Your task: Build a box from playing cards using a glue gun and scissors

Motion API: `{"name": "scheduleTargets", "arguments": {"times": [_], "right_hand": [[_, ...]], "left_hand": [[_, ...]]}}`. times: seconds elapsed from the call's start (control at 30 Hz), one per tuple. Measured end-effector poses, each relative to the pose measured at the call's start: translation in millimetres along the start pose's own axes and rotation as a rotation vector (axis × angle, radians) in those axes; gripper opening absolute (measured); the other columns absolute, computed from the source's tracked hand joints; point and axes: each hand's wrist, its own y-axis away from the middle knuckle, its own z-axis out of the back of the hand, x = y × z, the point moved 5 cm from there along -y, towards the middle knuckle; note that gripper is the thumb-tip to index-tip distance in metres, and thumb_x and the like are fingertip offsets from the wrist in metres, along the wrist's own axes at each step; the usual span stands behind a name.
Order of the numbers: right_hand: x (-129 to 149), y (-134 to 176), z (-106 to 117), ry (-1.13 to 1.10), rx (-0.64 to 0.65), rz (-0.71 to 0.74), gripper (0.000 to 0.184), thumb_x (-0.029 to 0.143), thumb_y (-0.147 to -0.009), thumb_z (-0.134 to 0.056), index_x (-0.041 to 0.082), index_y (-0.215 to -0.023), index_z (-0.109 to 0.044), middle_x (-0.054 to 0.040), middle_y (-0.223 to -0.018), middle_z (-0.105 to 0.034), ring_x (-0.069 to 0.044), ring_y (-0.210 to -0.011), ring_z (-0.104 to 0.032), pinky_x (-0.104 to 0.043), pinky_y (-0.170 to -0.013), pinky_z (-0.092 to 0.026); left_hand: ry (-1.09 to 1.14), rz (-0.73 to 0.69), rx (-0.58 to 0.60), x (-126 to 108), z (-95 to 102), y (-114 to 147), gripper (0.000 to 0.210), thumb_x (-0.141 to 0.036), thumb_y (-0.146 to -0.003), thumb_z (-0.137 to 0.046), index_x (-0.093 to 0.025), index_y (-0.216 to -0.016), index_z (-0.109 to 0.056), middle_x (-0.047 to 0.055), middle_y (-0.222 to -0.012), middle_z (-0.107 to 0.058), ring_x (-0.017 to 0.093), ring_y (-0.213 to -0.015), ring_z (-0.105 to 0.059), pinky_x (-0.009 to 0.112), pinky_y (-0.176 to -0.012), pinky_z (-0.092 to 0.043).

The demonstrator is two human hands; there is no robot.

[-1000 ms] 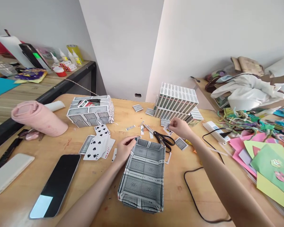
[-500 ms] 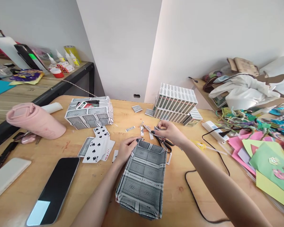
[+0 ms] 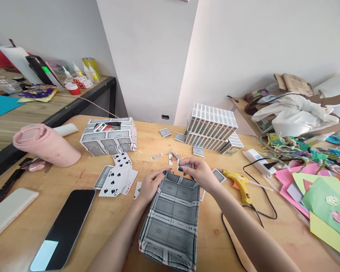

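An open box made of playing cards, blue-grey backs outward, lies on the table before me. My left hand grips its far left corner at the rim. Just beyond the far edge, my right hand pinches a small patterned piece of playing card, partly hidden by the fingers. White card strips are scattered past the hands. A yellow glue gun rests to the right, beside a card piece. Loose playing cards overlap left of my left hand.
A finished-looking card box stands back left, and stacked card packs back right. A phone, a pink tumbler and a white power bank are left. A power strip, cable and coloured paper are right.
My right hand has moved down and nearer the box's far edge with the card piece. The glue gun, mostly behind my right arm before, now shows; the scissors have become hidden.
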Motion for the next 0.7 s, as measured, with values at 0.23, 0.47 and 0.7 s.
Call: {"name": "scheduleTargets", "arguments": {"times": [0.23,0.47,0.7], "right_hand": [[5.0,11.3,-9.8,0.232,-0.317,0.330,0.028,0.025,-0.080,-0.050,0.022,-0.105,-0.061,-0.0066,-0.099,-0.060,-0.019,-0.086,-0.056,-0.031,-0.070,-0.047],[9.3,18.5,-15.4,0.340,-0.338,0.406,0.021,0.016,-0.081,-0.043,0.022,-0.094,-0.058,-0.0067,-0.095,-0.056,-0.019,-0.088,-0.054,-0.031,-0.071,-0.046],[7.5,20.5,-33.8,0.380,-0.215,0.373,0.014,0.015,-0.083,-0.039,0.021,-0.091,-0.049,-0.0051,-0.089,-0.057,-0.018,-0.084,-0.053,-0.031,-0.075,-0.044]], "left_hand": [[0.088,0.018,0.065,-2.2,-5.5,13.1,0.040,-0.040,-0.085,-0.048,-0.016,-0.114,-0.063,0.008,-0.115,-0.064,0.023,-0.105,-0.059,0.032,-0.089,-0.045],[0.267,0.116,0.210,0.5,-11.7,16.0,0.044,-0.041,-0.084,-0.048,-0.017,-0.120,-0.058,0.007,-0.112,-0.066,0.024,-0.104,-0.059,0.034,-0.089,-0.045],[0.279,0.161,0.280,-1.2,-11.7,14.2,0.036,-0.035,-0.081,-0.053,-0.018,-0.110,-0.065,0.006,-0.111,-0.066,0.023,-0.103,-0.059,0.034,-0.093,-0.041]]}}
